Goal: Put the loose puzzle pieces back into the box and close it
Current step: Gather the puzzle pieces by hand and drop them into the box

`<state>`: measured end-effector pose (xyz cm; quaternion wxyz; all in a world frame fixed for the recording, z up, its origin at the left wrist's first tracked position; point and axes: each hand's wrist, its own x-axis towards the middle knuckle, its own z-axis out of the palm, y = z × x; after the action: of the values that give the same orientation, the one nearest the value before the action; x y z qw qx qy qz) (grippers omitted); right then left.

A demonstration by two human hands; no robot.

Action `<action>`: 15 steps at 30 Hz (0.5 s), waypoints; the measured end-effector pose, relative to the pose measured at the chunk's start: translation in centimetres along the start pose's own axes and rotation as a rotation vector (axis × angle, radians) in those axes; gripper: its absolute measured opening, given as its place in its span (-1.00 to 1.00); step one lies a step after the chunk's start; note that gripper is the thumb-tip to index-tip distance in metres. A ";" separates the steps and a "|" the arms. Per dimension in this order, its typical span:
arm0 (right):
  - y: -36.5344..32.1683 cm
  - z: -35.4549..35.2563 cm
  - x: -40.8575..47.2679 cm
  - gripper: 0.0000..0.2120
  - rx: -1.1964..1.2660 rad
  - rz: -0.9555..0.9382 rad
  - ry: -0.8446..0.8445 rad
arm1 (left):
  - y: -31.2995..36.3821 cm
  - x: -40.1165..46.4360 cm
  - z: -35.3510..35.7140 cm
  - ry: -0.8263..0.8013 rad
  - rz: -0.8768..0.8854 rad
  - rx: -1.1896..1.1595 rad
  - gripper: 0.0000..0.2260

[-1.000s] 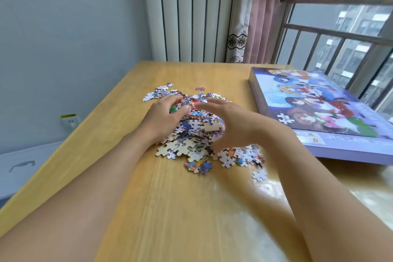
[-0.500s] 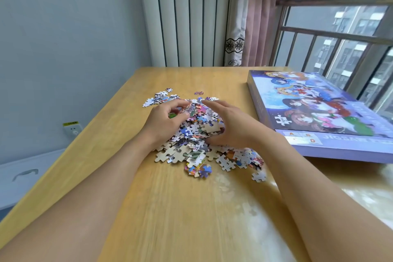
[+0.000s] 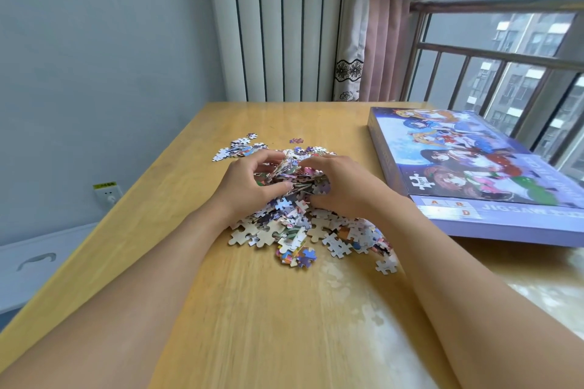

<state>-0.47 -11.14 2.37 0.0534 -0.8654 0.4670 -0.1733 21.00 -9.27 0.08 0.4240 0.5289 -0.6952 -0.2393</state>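
A heap of loose puzzle pieces point(image 3: 294, 230) lies in the middle of the wooden table point(image 3: 252, 309). My left hand point(image 3: 246, 186) and my right hand point(image 3: 344, 186) curl round a bunch of pieces point(image 3: 294, 172) from both sides and hold it just above the heap. More pieces point(image 3: 240, 148) are scattered behind the hands. The purple puzzle box point(image 3: 467, 174), with a cartoon picture on its lid, lies shut on the right side of the table, apart from both hands.
A window with metal bars point(image 3: 505, 73) and a pink curtain point(image 3: 379, 47) stand behind the box. A white ribbed radiator point(image 3: 278, 25) is at the table's far edge. A wall socket point(image 3: 107, 193) sits low on the left wall.
Both hands have drawn closer together and gathered pieces into a tighter bunch, lifting it slightly off the heap. The camera has tilted a little.
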 end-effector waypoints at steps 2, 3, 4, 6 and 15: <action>-0.1 0.1 -0.1 -0.42 -0.006 -0.009 0.017 | 0.0 0.0 0.1 0.014 0.006 0.019 -0.59; -0.1 0.2 -0.2 -0.44 -0.015 -0.020 0.031 | 0.0 0.0 0.2 0.026 0.006 0.017 -0.62; -0.2 0.2 -0.2 -0.46 -0.018 -0.030 0.050 | 0.0 0.1 0.2 0.039 0.003 0.013 -0.66; -0.3 0.1 -0.2 -0.50 -0.007 -0.027 0.087 | 0.0 0.3 0.2 0.066 -0.004 -0.003 -0.74; -0.7 0.4 -0.3 -0.60 0.041 0.060 0.106 | -0.2 0.4 0.4 0.090 0.003 -0.022 -0.82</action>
<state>0.03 -10.54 2.08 0.0512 -0.8393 0.4913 -0.2269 20.71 -9.75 -0.12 0.4610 0.5331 -0.6737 -0.2224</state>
